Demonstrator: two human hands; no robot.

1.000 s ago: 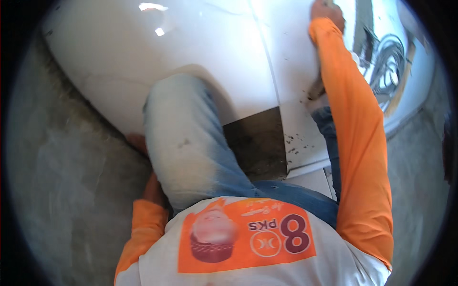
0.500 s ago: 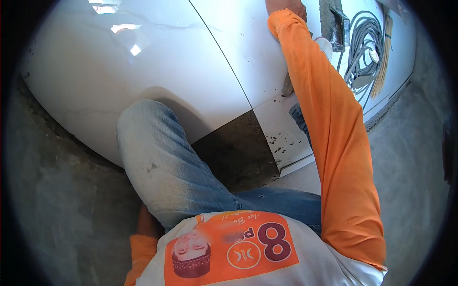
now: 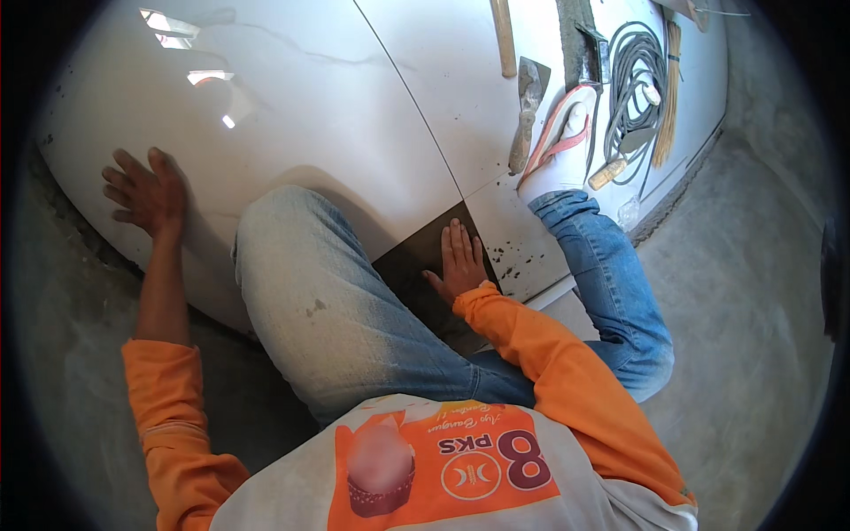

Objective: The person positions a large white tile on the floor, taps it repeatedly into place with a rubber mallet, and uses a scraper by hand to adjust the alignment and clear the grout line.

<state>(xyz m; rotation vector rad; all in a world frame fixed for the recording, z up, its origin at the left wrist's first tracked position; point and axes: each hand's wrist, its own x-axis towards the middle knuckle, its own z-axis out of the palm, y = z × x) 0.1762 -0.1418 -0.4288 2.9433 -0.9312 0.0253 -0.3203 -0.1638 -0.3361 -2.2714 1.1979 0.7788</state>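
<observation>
My left hand (image 3: 146,193) is spread out over the left part of the large glossy white tile (image 3: 292,97), with nothing in it. Lower in the middle, my right hand (image 3: 459,264) lies with outstretched fingers over a dark bare patch (image 3: 412,279) between the tiles. Its fingertips point away from me, close to the corner where the tile joints meet. Whether the palm presses on the patch cannot be made out. Right of the patch, crumbs of dark mortar dot a narrower white tile (image 3: 531,243).
My bent knee (image 3: 292,230) rests by the patch; my sandalled foot (image 3: 567,133) stands on the right tiles. Around it are a putty knife (image 3: 524,124), a wooden handle (image 3: 504,40), a wood-handled trowel (image 3: 609,173), coiled grey cable (image 3: 611,97) and a stick broom (image 3: 670,106). Concrete floor (image 3: 735,310) borders the tiles.
My right hand has come back from the far right to the dark patch. My left hand has risen into view over the big tile. The sandalled foot and tools are now uncovered.
</observation>
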